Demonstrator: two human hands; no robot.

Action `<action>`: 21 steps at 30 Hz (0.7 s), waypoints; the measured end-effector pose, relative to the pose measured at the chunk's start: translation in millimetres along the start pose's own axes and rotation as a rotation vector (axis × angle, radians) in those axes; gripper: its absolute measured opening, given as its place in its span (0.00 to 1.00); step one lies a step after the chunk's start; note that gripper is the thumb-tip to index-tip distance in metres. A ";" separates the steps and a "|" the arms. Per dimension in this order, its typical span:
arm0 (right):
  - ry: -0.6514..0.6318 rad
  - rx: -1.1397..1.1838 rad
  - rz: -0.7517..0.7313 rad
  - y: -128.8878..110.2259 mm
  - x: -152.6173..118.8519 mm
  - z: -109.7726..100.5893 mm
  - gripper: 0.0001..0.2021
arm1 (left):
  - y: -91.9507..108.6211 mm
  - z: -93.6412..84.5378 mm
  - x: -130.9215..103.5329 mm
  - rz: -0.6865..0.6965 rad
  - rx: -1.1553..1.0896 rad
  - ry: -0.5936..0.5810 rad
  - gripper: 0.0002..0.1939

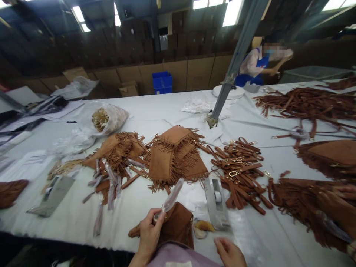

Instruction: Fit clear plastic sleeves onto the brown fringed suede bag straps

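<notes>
Long white-covered table in a dim warehouse: stacked cardboard boxes along the back wall, skylights above, one blue crate at 12 o'clock. A grey post slants down to the table at centre. One co-worker in a blue apron at 1 o'clock.

Counts: two piles of brown fringed bags mid-table, more at 3 o'clock. One heap of brown straps with gold buckles, a second at 2 o'clock. One tape dispenser.

Left hand, 6 o'clock: fingers closed around one clear plastic sleeve, angled up toward 1 o'clock, over a brown bag. Right hand, 5 o'clock: loosely curled, nothing in it.
</notes>
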State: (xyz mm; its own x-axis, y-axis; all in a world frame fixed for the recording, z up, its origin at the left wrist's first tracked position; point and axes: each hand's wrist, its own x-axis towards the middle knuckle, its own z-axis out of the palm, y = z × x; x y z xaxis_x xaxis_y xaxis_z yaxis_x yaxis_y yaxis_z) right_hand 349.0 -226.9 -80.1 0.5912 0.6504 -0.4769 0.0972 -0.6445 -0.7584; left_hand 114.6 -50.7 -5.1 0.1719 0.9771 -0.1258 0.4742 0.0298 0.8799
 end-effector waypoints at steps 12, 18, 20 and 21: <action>-0.490 0.297 -0.242 -169.2 -7.0 72.7 0.17 | -14.0 9.8 -8.1 0.327 0.075 0.028 0.12; -0.458 0.245 -0.217 -163.6 -4.6 77.9 0.15 | -17.2 8.9 -7.9 0.480 0.122 -0.013 0.09; -0.439 0.213 -0.177 -163.9 -3.4 79.0 0.15 | -18.0 8.1 -6.6 0.504 0.139 -0.010 0.07; -0.432 0.204 -0.146 -163.6 -2.9 80.0 0.15 | -18.7 8.1 -6.0 0.512 0.144 0.002 0.07</action>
State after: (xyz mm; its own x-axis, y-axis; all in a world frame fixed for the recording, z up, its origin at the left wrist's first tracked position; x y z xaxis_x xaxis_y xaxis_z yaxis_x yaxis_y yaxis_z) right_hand 267.4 -91.1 9.8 0.1928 0.8630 -0.4670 -0.0298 -0.4706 -0.8819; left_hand 111.8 -58.9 -24.5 0.4113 0.8592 0.3043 0.4434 -0.4803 0.7568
